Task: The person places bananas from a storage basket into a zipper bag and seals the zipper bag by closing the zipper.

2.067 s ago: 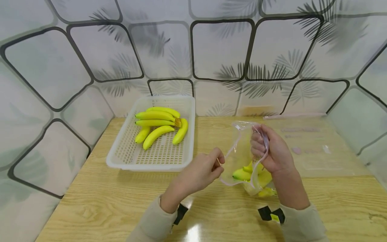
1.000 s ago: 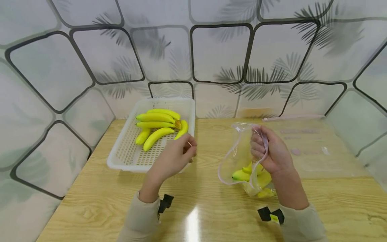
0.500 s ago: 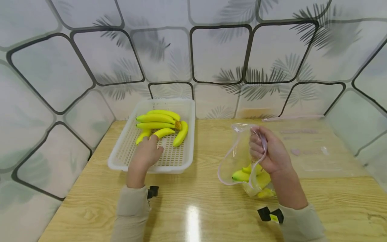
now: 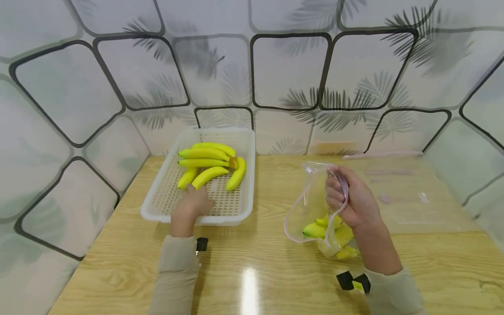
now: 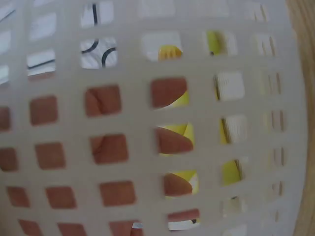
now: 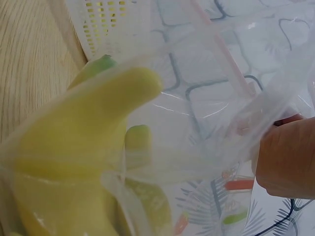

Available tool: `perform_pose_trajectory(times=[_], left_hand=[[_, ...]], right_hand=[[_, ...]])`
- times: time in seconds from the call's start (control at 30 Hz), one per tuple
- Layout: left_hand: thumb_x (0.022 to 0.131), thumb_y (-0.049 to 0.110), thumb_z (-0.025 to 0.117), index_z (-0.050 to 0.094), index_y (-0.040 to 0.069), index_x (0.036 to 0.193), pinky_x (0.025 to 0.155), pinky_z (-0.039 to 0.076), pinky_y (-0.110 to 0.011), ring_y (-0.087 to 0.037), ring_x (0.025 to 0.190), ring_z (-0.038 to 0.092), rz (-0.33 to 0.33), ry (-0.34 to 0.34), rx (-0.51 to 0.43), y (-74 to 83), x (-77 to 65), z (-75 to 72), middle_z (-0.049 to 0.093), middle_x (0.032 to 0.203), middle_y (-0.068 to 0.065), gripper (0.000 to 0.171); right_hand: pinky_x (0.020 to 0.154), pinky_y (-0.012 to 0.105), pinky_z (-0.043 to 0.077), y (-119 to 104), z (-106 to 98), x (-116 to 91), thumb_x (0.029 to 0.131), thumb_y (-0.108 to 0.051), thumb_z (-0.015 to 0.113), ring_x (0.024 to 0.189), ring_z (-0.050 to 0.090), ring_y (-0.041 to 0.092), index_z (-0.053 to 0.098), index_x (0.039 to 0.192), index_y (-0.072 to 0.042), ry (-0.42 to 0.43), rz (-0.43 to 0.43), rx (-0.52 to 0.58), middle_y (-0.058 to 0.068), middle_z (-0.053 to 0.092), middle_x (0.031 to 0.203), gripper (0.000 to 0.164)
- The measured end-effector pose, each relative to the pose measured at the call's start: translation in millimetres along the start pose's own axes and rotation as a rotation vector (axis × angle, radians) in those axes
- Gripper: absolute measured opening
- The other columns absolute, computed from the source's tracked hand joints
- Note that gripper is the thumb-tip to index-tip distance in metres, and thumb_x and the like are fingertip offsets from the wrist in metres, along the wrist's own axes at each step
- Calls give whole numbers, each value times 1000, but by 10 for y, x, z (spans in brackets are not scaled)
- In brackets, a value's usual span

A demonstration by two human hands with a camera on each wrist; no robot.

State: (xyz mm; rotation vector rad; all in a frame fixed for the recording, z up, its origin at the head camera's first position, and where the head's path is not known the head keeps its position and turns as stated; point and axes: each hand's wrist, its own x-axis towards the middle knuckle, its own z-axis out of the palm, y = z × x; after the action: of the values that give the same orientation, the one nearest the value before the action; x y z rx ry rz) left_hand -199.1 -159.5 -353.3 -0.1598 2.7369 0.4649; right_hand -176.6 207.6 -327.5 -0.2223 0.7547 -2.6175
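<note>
Basket, white mesh (image 4: 226, 220), on wood-grain table (image 4: 283, 280), towards 9 o'clock in the head view. Yellow bananas (image 4: 202, 153) inside: several side by side at the basket's 12 o'clock, brown stem end at 2. One more slants at 3 o'clock; another lies at 9.

Left hand (image 4: 192, 203) inside the basket at 7 o'clock, fingertips at the near end of the front banana (image 4: 210, 175). Wrist camera sees fingers and yellow peel only through the mesh; cannot tell whether they grip.

Right hand (image 4: 356, 201) at 4 o'clock, fingers curled tightly round the edge of a clear bag (image 4: 305, 203). Bag's pink-rimmed mouth gapes towards 9 o'clock. More bananas, green-tipped (image 4: 315, 229), low inside it.

Flat clear sheet or bag (image 4: 429, 214) on the table at 3 o'clock. Leaf-patterned backdrop (image 4: 289, 70) at 12.
</note>
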Motion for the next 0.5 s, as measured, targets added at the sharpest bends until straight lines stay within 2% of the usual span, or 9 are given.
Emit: perform_pose_trajectory(times=[0.07,0.17,0.2,0.37,0.47,0.5], left_hand=[[100,24,45,27,-8,152,108,28,-68,-59,141,16,-19,-8,4,-30,8,-8,6,154,-44,63],[98,22,47,35,-10,147,104,38,-62,-51,131,40,-27,-19,16,-74,24,-11,24,151,-41,59],[97,21,48,39,-10,145,102,40,-60,-48,126,44,-21,-24,22,-81,32,-10,28,149,-40,58],[94,20,52,53,-11,133,96,45,-55,-39,110,54,18,-17,47,-80,75,-1,46,137,-36,49],[95,19,51,54,-12,130,92,47,-53,-38,104,54,20,3,57,-73,84,1,48,133,-36,47],[96,20,50,52,-13,131,93,47,-54,-40,108,53,13,4,54,-71,83,2,46,134,-37,48]], right_hand=[[44,18,24,6,-10,2,110,-27,31,55,14,9,48,94,-3,-6,9,5,1,44,67,34],[45,18,23,14,-25,0,110,-27,30,55,13,9,47,94,-3,-18,19,14,1,43,68,34],[45,18,23,15,-30,-3,110,-27,29,56,13,9,47,94,-3,-24,21,17,1,43,68,35],[45,18,25,7,-41,-9,111,-27,28,57,13,9,48,95,-2,-42,14,18,2,48,68,35],[45,18,25,-2,-39,-5,111,-27,28,57,13,9,48,95,-2,-43,14,14,2,49,68,36],[45,19,25,-5,-37,-4,111,-27,28,57,13,9,49,95,-2,-43,13,14,2,49,68,36]])
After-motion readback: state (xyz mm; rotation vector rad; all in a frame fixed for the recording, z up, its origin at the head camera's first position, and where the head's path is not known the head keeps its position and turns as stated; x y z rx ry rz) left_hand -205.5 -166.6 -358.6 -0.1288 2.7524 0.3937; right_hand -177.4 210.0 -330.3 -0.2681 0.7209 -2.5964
